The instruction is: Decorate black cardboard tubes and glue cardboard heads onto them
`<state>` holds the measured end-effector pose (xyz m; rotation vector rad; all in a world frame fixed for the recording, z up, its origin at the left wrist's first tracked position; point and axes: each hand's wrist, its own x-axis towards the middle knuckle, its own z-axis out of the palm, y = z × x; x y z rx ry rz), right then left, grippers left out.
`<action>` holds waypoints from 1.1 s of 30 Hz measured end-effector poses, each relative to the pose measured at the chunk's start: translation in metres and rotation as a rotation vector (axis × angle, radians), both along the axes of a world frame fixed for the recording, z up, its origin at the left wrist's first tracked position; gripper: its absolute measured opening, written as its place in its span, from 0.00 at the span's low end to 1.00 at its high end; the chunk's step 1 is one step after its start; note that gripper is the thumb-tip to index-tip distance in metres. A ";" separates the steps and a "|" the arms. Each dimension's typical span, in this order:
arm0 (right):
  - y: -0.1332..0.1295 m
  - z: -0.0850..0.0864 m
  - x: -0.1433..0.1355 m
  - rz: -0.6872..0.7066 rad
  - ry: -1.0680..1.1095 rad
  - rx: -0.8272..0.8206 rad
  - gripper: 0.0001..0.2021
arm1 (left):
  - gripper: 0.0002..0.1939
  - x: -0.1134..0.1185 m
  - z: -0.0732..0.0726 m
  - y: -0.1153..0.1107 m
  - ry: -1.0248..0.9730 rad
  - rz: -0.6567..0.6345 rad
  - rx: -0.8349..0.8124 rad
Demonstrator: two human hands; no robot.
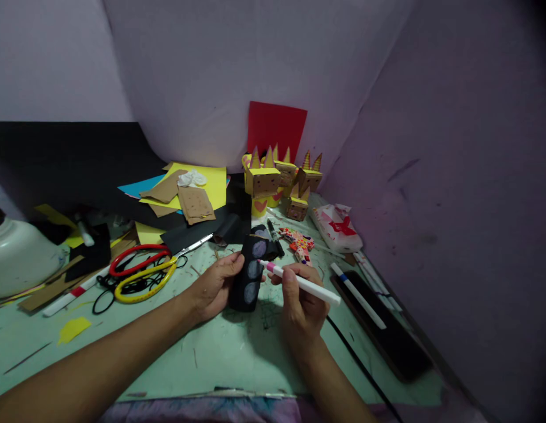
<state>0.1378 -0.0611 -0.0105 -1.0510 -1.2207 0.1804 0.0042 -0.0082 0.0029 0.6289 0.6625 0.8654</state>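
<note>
My left hand (220,286) is closed on a black paper roll (243,294) that bears a column of pale round spots. The roll stands tilted just above the table. In my right hand (302,299) is a white marker (308,286) with a pink collar, gripped like a pen. Its tip points left and meets, or nearly meets, the right side of the roll by the middle spot. A dark marker (275,236) and a scrap of patterned paper (299,242) lie just behind the roll.
Red-and-yellow scissors (144,273) lie left over black cords. Cardboard animal figures (263,183) stand at the back before a red sheet (277,126). A wipes pack (338,228), a phone (387,335) with a blue-banded marker (358,295) on it, and coloured paper (215,182) surround the workspace.
</note>
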 end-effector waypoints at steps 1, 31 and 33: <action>0.000 0.000 0.000 0.011 -0.001 0.004 0.06 | 0.03 0.000 0.000 0.000 -0.003 0.005 -0.001; -0.002 -0.002 0.002 -0.024 0.050 -0.010 0.06 | 0.07 -0.004 0.000 0.002 -0.019 -0.024 -0.077; -0.001 -0.002 0.002 -0.020 0.049 -0.017 0.06 | 0.07 -0.004 0.000 0.002 -0.021 -0.020 -0.073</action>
